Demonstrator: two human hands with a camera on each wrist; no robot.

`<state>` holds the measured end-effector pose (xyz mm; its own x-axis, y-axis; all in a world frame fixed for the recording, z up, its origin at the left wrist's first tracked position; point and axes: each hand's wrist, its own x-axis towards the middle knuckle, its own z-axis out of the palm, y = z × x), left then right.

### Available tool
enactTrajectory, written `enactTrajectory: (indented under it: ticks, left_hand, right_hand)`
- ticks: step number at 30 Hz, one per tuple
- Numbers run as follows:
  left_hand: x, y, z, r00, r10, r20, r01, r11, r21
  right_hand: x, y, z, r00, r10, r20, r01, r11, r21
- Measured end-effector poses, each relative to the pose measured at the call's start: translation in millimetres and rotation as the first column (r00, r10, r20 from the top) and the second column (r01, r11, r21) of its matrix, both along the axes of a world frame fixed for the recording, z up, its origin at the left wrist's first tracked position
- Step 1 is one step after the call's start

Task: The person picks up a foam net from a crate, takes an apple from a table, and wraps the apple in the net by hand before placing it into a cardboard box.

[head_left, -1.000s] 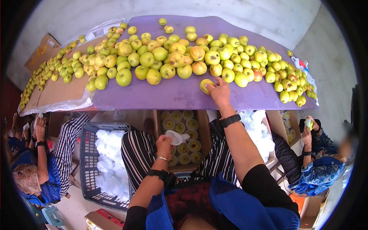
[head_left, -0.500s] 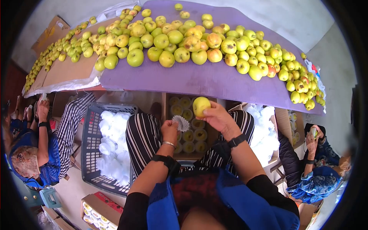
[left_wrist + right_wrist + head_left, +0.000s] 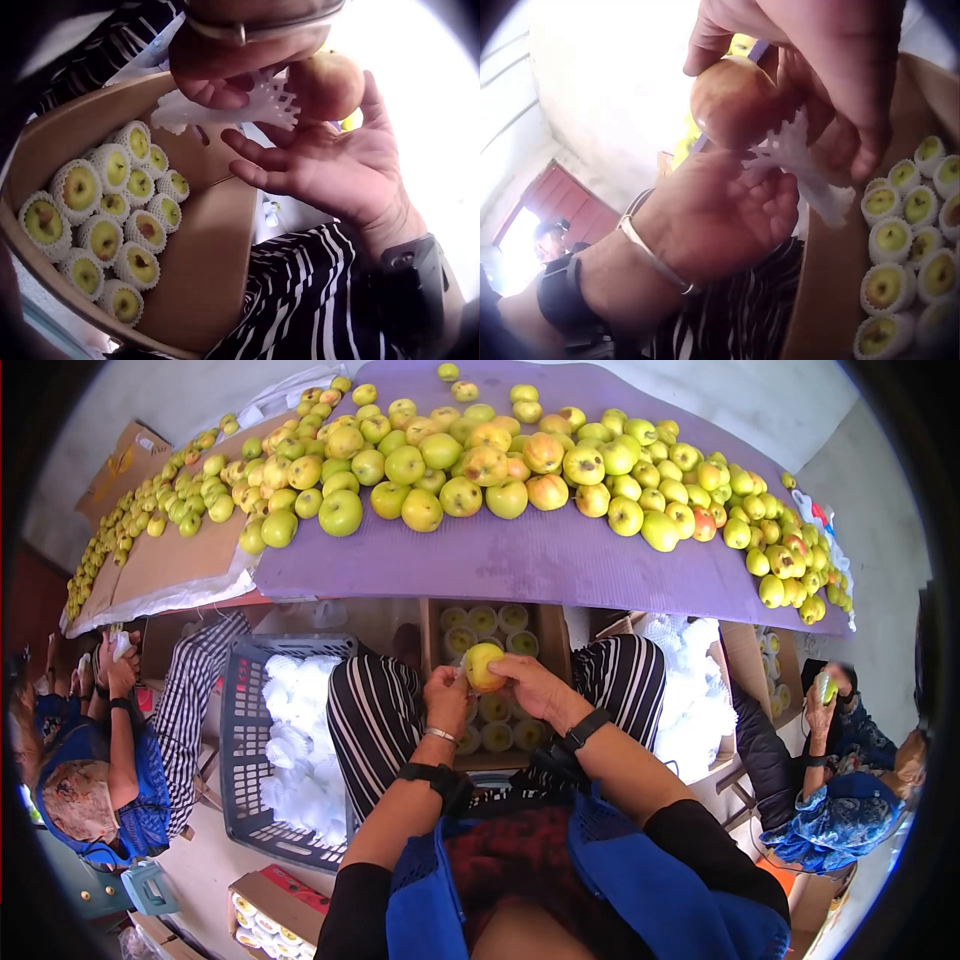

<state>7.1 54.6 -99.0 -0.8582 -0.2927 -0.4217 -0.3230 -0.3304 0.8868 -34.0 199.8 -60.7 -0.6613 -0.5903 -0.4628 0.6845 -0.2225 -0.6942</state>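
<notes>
A yellow-green apple (image 3: 484, 667) is pinched by the right hand (image 3: 540, 688) above the box between the knees. Beside it the left hand (image 3: 447, 698) grips a white foam net, mostly hidden in the head view. In the left wrist view the net (image 3: 217, 112) has its frilled opening against the reddish side of the apple (image 3: 327, 84), with the right hand (image 3: 337, 165) around the fruit. The right wrist view shows the left hand (image 3: 724, 214) holding the net (image 3: 810, 176) just below the apple (image 3: 733, 101).
Many loose apples (image 3: 421, 510) lie on a purple-covered table (image 3: 480, 565). Below stands a cardboard box (image 3: 214, 247) of netted apples (image 3: 105, 238). A dark crate (image 3: 240, 760) of white nets (image 3: 300, 750) is at left, more nets (image 3: 683, 700) at right. People sit on both sides.
The right hand took the apple from the table's front edge and brought it down to the left hand. The apple now meets the net there; the head view has tilted lower.
</notes>
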Motion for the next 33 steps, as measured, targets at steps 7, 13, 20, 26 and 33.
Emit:
enactTrajectory:
  ticks: [7, 13, 20, 26, 33]
  left_hand:
    - [2.3, 2.3, 6.7, 0.999, -0.029, -0.04, 0.035, 0.988, 0.152]
    - [3.9, 2.8, 2.8, 0.976, -0.156, -0.151, 0.181, 0.97, 0.162]
    - [3.5, 0.9, 9.6, 0.996, -0.016, -0.087, 0.025, 0.994, 0.106]
    - [9.5, -0.2, -3.3, 0.923, -0.291, -0.25, 0.241, 0.947, -0.212]
    - [9.6, 6.5, 21.5, 0.979, -0.179, -0.1, 0.173, 0.983, -0.066]
  right_hand:
    - [1.0, -5.1, 0.8, 0.966, -0.162, -0.204, 0.189, 0.975, 0.121]
    - [0.8, -7.2, -5.6, 0.806, 0.002, -0.591, 0.321, 0.838, 0.441]
    - [3.9, -6.8, 0.7, 0.636, 0.303, -0.709, 0.304, 0.747, 0.592]
    - [0.6, -6.2, -7.8, 0.584, 0.305, -0.752, 0.456, 0.643, 0.615]
    - [7.3, -7.2, -2.3, 0.29, 0.483, -0.826, 0.485, 0.67, 0.562]
